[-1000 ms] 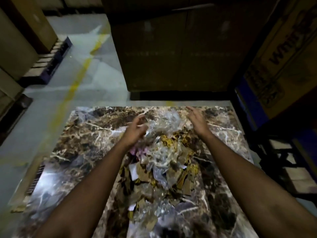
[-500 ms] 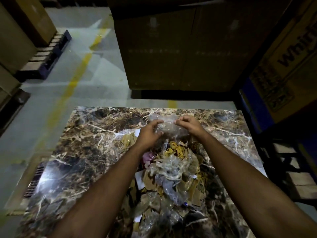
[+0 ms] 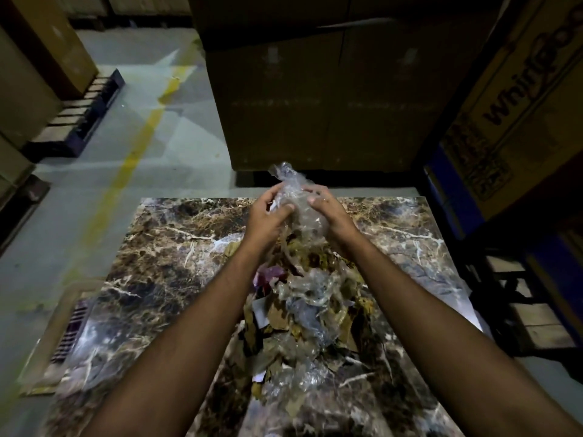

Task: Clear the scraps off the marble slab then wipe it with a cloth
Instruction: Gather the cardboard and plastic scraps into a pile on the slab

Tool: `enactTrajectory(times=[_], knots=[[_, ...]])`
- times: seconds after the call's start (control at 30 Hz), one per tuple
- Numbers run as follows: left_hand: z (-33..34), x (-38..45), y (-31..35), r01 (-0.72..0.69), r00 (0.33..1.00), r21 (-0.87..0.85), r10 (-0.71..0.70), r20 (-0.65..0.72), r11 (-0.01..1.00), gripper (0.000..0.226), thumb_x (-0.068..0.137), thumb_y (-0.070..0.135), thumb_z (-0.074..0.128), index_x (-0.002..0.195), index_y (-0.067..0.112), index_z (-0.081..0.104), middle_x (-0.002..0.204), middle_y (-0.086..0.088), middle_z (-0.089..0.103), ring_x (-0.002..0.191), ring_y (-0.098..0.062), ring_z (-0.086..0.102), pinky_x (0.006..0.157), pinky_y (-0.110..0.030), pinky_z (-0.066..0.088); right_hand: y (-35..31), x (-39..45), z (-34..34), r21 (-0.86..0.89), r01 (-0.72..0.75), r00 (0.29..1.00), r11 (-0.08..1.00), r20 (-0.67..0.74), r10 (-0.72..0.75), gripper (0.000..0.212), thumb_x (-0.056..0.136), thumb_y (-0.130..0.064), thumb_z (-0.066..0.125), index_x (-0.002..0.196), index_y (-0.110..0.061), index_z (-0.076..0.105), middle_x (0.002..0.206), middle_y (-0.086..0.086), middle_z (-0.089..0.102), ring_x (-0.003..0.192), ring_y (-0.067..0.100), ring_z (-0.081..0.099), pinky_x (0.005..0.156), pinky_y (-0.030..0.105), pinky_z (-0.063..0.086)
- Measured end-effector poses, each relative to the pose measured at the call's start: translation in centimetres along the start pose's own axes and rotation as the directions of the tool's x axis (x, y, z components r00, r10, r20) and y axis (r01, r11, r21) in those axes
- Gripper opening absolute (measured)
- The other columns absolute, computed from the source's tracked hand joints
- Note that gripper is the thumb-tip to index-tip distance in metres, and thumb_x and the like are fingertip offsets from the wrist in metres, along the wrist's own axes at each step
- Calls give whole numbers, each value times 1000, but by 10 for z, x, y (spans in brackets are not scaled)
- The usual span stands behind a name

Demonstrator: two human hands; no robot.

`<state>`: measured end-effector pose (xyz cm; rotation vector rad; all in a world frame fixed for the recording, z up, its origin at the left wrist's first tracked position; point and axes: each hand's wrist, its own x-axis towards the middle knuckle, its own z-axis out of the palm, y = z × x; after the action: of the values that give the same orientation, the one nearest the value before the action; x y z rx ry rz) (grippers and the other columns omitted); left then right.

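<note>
I judge I am in the clearing step: both hands hold a clear plastic wad (image 3: 291, 200) lifted off the slab (image 3: 164, 263). My left hand (image 3: 266, 217) grips its left side with curled fingers, thumb across the front; my right hand (image 3: 328, 212) cups the right side, fingers wrapped over the top. Both arms reach forward, nearly parallel, wrists raised above the far half of the slab. Below and behind my hands lies the scrap pile (image 3: 306, 307), plastic and cardboard bits, running toward me. Next I should bunch the wad tight and carry it off, then come back for the pile. I see no cloth.
</note>
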<state>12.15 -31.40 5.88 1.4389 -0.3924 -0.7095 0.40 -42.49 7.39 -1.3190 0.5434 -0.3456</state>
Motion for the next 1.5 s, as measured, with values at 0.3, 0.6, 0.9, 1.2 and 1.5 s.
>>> enactTrajectory(times=[0.3,0.6,0.9,1.2,1.5], knots=[[-12,-51,27,-141,971,173,102,216,975,65,88,17,75,144,38,49,151,0,48,134,-21,51,102,-41,51,-11,-39,-4,-228,182,935,957,-262,-240,40,81,-9,83,103,-36,62,122,-1,67,104,22,72,81,53,63],[-13,-110,-50,-466,858,840,-90,506,277,105,64,57,87,147,62,22,159,2,27,140,-21,36,114,-52,39,33,-79,-43,-203,90,766,975,-612,-198,43,82,-13,82,118,-26,63,125,-7,62,107,13,64,72,25,60],[-23,-108,-59,-500,848,643,175,501,580,27,81,24,83,106,25,72,124,3,55,103,-8,62,84,-15,57,59,-107,-58,-204,49,673,978,-717,-183,39,83,-13,81,114,-29,64,130,2,63,112,25,64,73,30,62],[-6,-110,-29,-210,974,270,176,143,940,29,84,-1,75,95,23,62,141,1,55,128,-19,53,83,-14,54,54,-115,-25,-444,113,854,889,-414,-315,87,79,2,83,149,-29,43,145,-8,46,103,-17,57,63,5,51],[25,-128,-25,-106,994,-151,103,-23,983,65,91,12,53,147,36,33,144,-1,42,102,-29,66,62,-32,58,49,-126,20,-209,223,919,952,-282,-277,71,80,-21,60,149,-33,47,149,2,40,116,6,59,75,30,62]])
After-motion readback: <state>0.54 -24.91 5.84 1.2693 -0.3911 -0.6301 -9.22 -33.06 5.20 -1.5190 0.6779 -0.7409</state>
